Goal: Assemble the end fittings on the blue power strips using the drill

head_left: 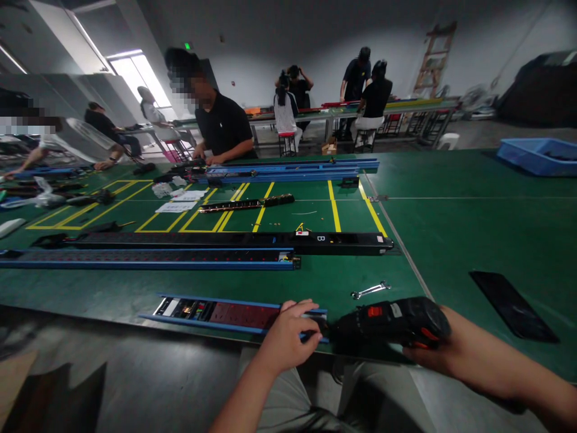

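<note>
Rail (246, 315) along near edge of table (455, 234). Left hand (290, 337) half curled over its right end; grip unclear. Right hand (453, 344) wrapped round drill (392, 322), aimed there. Drill slip could nick left hand; sideways push could shift rail.

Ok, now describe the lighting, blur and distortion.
Head view: window overexposed at upper left; front of the cordless drill lost in shadow; fine background detail soft; blue bin seemingly stretched toward the right edge; pixel blocks over the black-shirted co-worker's head.
</note>
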The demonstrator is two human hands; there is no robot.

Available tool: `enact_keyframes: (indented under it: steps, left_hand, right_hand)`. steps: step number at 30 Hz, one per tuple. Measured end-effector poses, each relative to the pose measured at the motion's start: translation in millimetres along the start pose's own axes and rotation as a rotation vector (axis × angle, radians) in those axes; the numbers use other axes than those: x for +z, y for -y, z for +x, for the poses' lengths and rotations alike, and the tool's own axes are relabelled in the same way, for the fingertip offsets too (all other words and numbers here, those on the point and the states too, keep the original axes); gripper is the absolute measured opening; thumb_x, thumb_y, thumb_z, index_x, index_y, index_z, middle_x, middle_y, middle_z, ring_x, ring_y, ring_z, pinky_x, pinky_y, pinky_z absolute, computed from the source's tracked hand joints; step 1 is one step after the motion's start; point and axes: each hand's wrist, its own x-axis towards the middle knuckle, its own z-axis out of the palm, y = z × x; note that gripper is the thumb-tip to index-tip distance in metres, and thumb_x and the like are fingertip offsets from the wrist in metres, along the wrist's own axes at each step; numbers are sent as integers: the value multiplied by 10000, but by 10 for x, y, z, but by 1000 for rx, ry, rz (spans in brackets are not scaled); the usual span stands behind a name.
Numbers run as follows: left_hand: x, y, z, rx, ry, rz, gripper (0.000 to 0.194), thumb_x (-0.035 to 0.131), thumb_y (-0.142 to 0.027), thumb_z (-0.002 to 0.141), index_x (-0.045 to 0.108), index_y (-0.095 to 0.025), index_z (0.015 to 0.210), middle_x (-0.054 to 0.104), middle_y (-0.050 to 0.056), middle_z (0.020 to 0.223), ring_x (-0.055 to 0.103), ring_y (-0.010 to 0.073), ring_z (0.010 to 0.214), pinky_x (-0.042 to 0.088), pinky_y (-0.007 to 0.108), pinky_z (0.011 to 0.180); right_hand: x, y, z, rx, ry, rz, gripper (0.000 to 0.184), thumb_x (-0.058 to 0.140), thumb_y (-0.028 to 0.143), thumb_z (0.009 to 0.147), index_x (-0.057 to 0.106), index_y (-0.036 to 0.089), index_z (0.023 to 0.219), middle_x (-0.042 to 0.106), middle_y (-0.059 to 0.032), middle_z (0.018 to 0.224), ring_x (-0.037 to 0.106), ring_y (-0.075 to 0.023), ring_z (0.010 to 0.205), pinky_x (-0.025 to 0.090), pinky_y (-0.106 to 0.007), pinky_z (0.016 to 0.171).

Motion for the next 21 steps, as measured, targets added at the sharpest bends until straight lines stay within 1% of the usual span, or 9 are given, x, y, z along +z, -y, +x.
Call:
enact_keyframes:
  steps: [3, 8, 13, 17, 21]
  left_hand:
    - [-6, -2, 0, 17, -3, -2, 64, 655, -226, 748, 704, -249, 783, 620, 46, 1183, 529, 234, 1145, 335, 411, 962]
    - [-3, 14, -2, 15, -1, -12, 76, 719, -271, 710, 702, -249, 781, 614, 43, 1195, 526, 242, 1147, 340, 412, 957]
    - [-7, 20, -8, 20, 9, -7, 109, 732, -247, 694, 704, -251, 800, 603, 46, 1210, 516, 244, 1158, 338, 412, 960]
    - [-18, 16, -8, 27, 20, 4, 113, 729, -242, 693, 700, -250, 803, 597, 44, 1217, 512, 242, 1158, 336, 418, 959]
    - [-15, 26, -6, 26, 18, -2, 110, 735, -244, 694, 702, -247, 799, 600, 45, 1214, 511, 238, 1158, 330, 410, 963]
  right_hand:
    - [-28, -9, -24, 38, 96, 76, 169, 602, 246, 739, 657, 202, 893, 690, 0, 837, 636, -161, 740, 526, -233, 669]
    - [-9, -42, -28, 69, 98, 117, 194, 598, 251, 752, 657, 203, 931, 690, -14, 864, 636, -179, 757, 527, -267, 675]
    - [31, -39, -7, 58, 88, 133, 205, 611, 248, 737, 660, 201, 930, 691, -18, 866, 635, -191, 766, 529, -286, 686]
    - [42, -48, 6, 71, 92, 128, 213, 608, 280, 751, 645, 205, 946, 682, -9, 850, 627, -177, 744, 524, -275, 672]
    - [26, -57, 4, 76, 102, 82, 177, 591, 301, 774, 633, 208, 919, 668, -6, 825, 617, -168, 720, 513, -265, 644]
